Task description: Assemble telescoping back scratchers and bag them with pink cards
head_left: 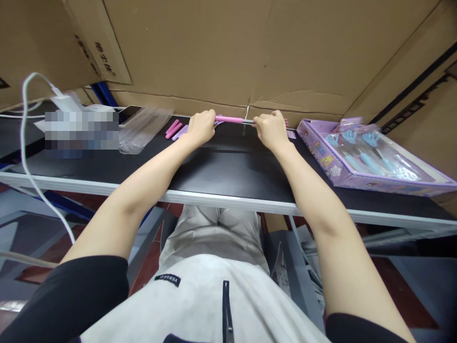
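A pink back scratcher is stretched sideways between my two hands, above the back of the black table. My left hand is closed round its pink handle. The fingers of my right hand wrap the metal rod end, and pink prongs poke out just past that hand. Left of my left hand lie pink sleeves and a purple one. Something purple shows behind my left hand, partly hidden by it.
At right, a purple display box holds several blue back scratchers in clear wrapping. Clear plastic bags lie at left, near a white charger with its cable. Cardboard walls stand behind the black table.
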